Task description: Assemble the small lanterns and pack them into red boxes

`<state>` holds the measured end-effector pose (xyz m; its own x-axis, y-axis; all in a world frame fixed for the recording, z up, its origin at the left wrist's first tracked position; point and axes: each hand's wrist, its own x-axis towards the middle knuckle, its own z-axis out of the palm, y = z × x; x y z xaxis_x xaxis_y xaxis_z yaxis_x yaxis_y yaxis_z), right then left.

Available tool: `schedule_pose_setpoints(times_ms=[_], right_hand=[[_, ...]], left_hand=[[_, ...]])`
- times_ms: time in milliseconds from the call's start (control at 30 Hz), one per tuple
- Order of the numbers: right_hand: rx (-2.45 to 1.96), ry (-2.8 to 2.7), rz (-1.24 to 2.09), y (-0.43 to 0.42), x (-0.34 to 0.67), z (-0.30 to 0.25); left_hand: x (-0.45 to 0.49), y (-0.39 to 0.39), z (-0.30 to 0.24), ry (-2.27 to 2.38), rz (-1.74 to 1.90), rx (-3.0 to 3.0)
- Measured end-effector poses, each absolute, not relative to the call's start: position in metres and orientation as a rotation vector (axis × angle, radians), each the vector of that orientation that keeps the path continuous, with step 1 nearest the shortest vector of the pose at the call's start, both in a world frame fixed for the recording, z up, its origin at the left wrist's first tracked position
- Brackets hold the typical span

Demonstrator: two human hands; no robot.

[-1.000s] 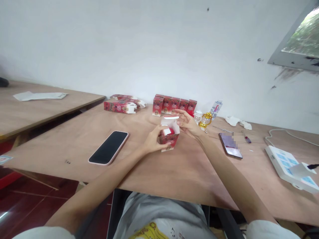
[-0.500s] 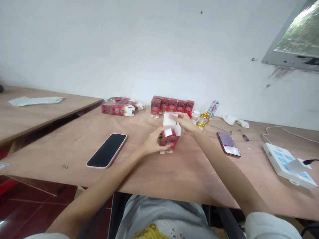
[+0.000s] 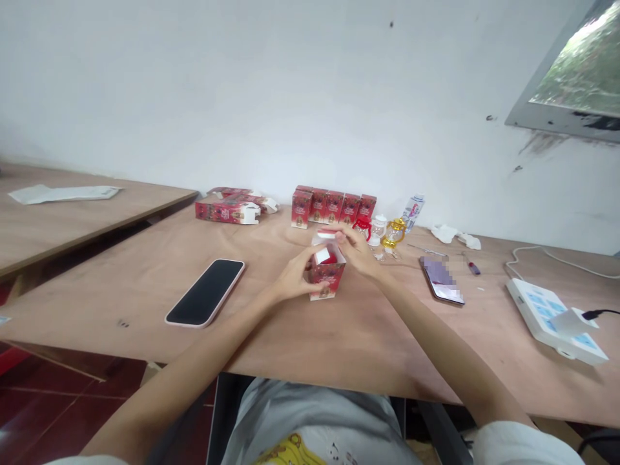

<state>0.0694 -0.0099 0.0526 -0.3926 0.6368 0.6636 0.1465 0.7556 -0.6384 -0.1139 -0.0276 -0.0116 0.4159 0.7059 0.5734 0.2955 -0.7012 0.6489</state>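
A small red patterned box [image 3: 327, 278] stands upright on the wooden table [image 3: 310, 336], its white top flaps partly open with something red inside. My left hand [image 3: 292, 275] wraps round the box's left side and grips it. My right hand [image 3: 355, 248] reaches over the top from the right, fingers pinching the white lid flap down. Behind stands a row of several closed red boxes [image 3: 333, 206].
A black phone in a pink case [image 3: 205, 292] lies left of the box; a second phone [image 3: 441, 279] lies right. Small red, white and gold lantern ornaments [image 3: 382, 231] stand behind my right hand. Flattened red boxes [image 3: 227, 208] lie at back left, a white power strip [image 3: 555, 318] far right.
My right hand has brought the raised white lid flap down over the box's opening. My left hand has kept its hold on the box.
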Motion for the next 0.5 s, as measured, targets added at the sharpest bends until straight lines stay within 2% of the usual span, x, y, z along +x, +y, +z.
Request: schedule_pose_setpoints(times_ms=[167, 333, 500], right_hand=[[-0.594, -1.966, 0.600, -0.020, 0.078, 0.048], [-0.659, -1.780, 0.677, -0.017, 0.074, 0.052], [-0.682, -1.719, 0.710, -0.010, 0.061, 0.055]], left_hand=[[-0.109, -0.025, -0.025, 0.738, 1.389, 2.136], [-0.111, -0.023, -0.027, 0.744, 1.343, 2.223], [-0.115, -0.023, -0.007, 0.777, 1.306, 2.406]])
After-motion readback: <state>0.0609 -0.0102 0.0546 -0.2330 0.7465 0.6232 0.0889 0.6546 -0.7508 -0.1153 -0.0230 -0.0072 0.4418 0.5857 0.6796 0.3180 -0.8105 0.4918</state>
